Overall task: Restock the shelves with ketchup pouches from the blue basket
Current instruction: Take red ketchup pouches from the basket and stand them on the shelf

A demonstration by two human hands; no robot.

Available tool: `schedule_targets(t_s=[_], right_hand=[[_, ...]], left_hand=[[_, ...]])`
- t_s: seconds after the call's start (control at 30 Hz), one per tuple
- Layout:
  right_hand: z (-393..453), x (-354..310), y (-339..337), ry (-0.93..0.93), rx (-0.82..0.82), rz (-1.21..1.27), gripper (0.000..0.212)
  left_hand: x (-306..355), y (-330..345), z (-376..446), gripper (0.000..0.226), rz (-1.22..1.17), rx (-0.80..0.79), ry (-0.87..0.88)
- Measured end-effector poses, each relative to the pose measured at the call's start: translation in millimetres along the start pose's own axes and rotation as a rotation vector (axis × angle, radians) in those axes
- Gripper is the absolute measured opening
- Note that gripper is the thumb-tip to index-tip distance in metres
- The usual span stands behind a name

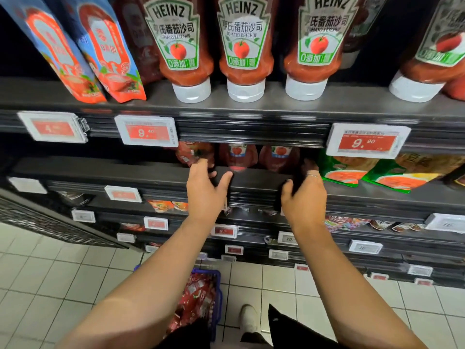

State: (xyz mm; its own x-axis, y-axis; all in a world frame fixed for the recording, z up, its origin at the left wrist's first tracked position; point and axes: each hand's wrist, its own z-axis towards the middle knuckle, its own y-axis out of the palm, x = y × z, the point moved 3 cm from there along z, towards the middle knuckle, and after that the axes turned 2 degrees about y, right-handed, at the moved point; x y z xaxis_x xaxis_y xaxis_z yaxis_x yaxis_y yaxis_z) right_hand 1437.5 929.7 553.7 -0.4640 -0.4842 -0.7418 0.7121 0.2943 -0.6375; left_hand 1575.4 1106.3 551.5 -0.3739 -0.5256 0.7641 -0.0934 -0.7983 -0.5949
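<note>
Three red ketchup pouches (237,157) stand side by side on the second shelf (125,170), partly hidden under the shelf above. My left hand (205,187) reaches in with spread fingers touching the leftmost pouch (191,153). My right hand (303,195) reaches into the shelf to the right of the third pouch (279,158); its fingertips are lost in shadow. On the floor below, the blue basket (218,293) holds several more red pouches (196,301).
Upside-down Heinz ketchup bottles (241,46) and blue-orange pouches (100,51) fill the top shelf. Green pouches (344,170) lie right of my right hand. Price tags (148,133) line the shelf edges. White tiled floor (63,280) and my shoe (247,319) are below.
</note>
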Motion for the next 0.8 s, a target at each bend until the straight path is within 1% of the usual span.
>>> schedule_targets(t_s=[0.07, 0.13, 0.17, 0.27, 0.37, 0.4, 0.43, 0.5, 0.57, 0.63, 0.67, 0.7, 0.73, 0.77, 0.8], right_hand=[[-12.4, 6.0, -4.6, -0.035, 0.018, 0.062, 0.045], [-28.8, 8.8, -7.2, -0.110, 0.031, 0.096, 0.039], [-38.5, 9.2, -7.4, -0.152, 0.035, 0.108, 0.037], [-71.3, 5.3, -1.2, -0.258, 0.013, 0.077, 0.033], [-108.6, 4.0, 20.7, -0.294, -0.088, 0.005, 0.032], [-121.9, 5.1, 32.1, -0.269, -0.144, -0.037, 0.033], [-136.2, 6.7, 44.7, -0.209, -0.218, -0.083, 0.035], [-171.2, 7.5, 72.4, -0.028, -0.379, -0.160, 0.039], [-215.1, 4.1, 100.4, 0.120, -0.492, -0.191, 0.034], [-260.2, -1.4, 127.0, 0.243, -0.577, -0.195, 0.028], [-281.8, -4.3, 139.2, 0.306, -0.611, -0.198, 0.026], [-300.2, -6.9, 150.6, 0.362, -0.631, -0.194, 0.025], [-317.0, -9.3, 161.0, 0.406, -0.645, -0.188, 0.024], [-332.0, -12.1, 170.8, 0.428, -0.651, -0.192, 0.023], [-344.9, -15.5, 179.3, 0.431, -0.651, -0.207, 0.022]], left_hand=[[-13.7, -15.0, -11.4, 0.035, -0.064, -0.027, 0.106], [-31.2, -34.1, -19.7, 0.032, -0.061, -0.011, 0.211], [-41.7, -44.7, -22.8, 0.030, -0.056, 0.005, 0.238], [-80.9, -76.4, -29.6, 0.027, 0.005, 0.025, 0.270], [-129.5, -107.0, -44.5, 0.025, 0.073, -0.016, 0.238], [-149.7, -118.1, -51.1, 0.025, 0.074, -0.030, 0.204], [-173.5, -128.6, -59.1, 0.025, 0.088, -0.060, 0.134], [-220.0, -152.3, -76.4, 0.025, 0.110, -0.176, -0.073], [-267.5, -175.9, -96.8, 0.026, 0.090, -0.305, -0.288], [-310.5, -195.8, -117.0, 0.029, 0.067, -0.406, -0.468], [-328.3, -205.7, -128.1, 0.030, 0.056, -0.437, -0.529], [-346.1, -212.9, -137.5, 0.023, 0.101, -0.470, -0.556], [-363.0, -219.1, -147.1, 0.010, 0.133, -0.515, -0.553], [-379.2, -226.2, -157.7, 0.012, 0.131, -0.582, -0.624], [-393.6, -231.3, -169.4, 0.021, 0.180, -0.643, -0.678]])
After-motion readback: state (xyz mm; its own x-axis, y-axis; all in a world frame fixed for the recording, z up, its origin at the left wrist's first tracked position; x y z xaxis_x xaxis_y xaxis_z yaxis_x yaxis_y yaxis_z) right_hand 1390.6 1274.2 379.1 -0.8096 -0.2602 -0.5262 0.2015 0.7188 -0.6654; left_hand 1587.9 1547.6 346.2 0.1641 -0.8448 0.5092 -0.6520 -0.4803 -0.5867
